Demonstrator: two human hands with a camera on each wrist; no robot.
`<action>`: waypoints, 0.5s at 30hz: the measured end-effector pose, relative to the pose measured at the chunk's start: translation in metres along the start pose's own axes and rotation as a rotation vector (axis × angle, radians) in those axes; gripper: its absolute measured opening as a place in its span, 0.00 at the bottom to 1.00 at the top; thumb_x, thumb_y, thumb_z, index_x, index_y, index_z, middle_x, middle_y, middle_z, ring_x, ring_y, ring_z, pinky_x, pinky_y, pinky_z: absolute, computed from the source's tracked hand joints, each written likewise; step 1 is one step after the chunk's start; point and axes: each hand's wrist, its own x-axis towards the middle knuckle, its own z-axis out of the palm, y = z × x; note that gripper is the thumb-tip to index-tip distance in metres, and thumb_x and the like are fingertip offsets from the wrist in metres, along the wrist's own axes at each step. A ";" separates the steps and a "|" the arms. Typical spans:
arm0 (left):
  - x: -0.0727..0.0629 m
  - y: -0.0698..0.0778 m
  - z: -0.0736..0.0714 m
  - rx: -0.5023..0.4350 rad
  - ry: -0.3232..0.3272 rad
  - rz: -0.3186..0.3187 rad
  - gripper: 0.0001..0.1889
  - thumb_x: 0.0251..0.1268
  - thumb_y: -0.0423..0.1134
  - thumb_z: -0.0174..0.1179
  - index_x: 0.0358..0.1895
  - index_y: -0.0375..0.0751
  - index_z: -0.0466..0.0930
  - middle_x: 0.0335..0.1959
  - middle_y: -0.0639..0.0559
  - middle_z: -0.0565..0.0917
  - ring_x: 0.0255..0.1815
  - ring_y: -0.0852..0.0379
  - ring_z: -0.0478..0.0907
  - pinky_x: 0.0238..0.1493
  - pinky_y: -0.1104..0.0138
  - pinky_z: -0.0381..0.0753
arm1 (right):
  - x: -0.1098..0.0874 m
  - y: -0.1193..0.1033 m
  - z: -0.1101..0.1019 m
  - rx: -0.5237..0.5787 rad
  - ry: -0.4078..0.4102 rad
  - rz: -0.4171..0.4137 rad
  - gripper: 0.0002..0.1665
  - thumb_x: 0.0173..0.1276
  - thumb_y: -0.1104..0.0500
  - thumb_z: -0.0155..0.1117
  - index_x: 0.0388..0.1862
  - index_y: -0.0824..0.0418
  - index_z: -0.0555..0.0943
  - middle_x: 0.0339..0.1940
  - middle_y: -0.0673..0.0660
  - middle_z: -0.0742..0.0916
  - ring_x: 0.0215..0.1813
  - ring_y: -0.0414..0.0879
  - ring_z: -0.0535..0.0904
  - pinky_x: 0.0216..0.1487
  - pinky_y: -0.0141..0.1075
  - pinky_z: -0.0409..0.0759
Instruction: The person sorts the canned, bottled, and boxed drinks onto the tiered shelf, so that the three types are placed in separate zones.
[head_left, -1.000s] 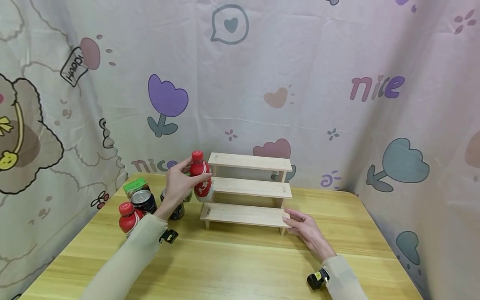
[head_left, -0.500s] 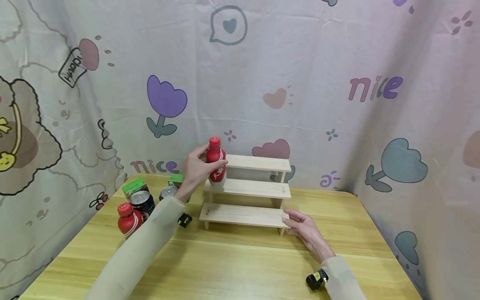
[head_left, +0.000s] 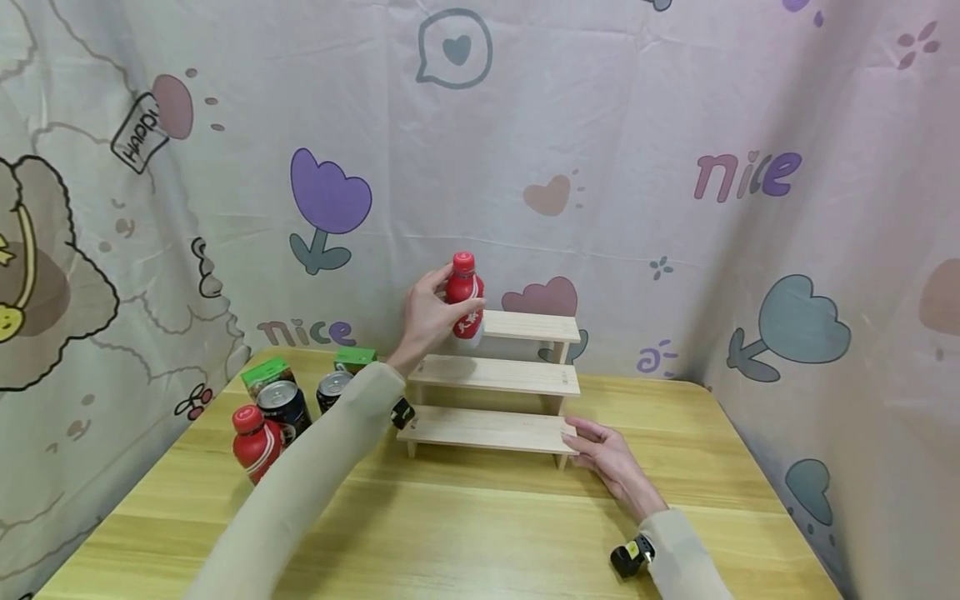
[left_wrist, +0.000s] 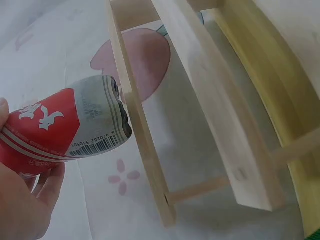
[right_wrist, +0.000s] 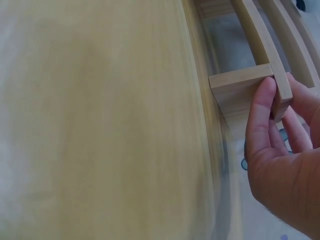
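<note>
My left hand (head_left: 431, 315) grips a red bottle (head_left: 465, 287) with a red cap and a pale lower part, held upright at the left end of the top tier. In the left wrist view the bottle's base (left_wrist: 102, 112) is right at the edge of the top board (left_wrist: 135, 112). The wooden three-tier shelf (head_left: 491, 427) stands on the table. At its lower right corner, my right hand (head_left: 611, 462) pinches the end of the bottom board (right_wrist: 281, 90) between thumb and fingers.
Left of the shelf stand a second red bottle (head_left: 257, 442), a dark can (head_left: 285, 408), another can (head_left: 332, 388) partly behind the left sleeve, and green-topped boxes (head_left: 267, 373). A patterned curtain (head_left: 465, 167) hangs behind the wooden table (head_left: 480, 525).
My left hand has carried the red bottle up and to the right, from beside the middle tier to the top tier's left end. The right hand stays at the bottom board.
</note>
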 end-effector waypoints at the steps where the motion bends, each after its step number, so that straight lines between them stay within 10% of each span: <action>1: 0.002 0.002 0.003 -0.002 -0.005 0.002 0.37 0.51 0.46 0.76 0.67 0.48 0.74 0.54 0.47 0.81 0.52 0.49 0.80 0.53 0.53 0.83 | 0.000 0.000 0.000 0.000 0.002 -0.001 0.34 0.66 0.63 0.68 0.70 0.66 0.70 0.72 0.68 0.70 0.40 0.40 0.85 0.38 0.28 0.84; 15: 0.027 0.015 0.051 -0.016 -0.016 0.044 0.38 0.50 0.46 0.76 0.68 0.49 0.73 0.52 0.49 0.82 0.51 0.53 0.78 0.50 0.57 0.84 | 0.000 0.002 0.000 -0.009 0.005 -0.010 0.36 0.63 0.62 0.70 0.69 0.67 0.70 0.72 0.69 0.70 0.41 0.40 0.85 0.37 0.28 0.84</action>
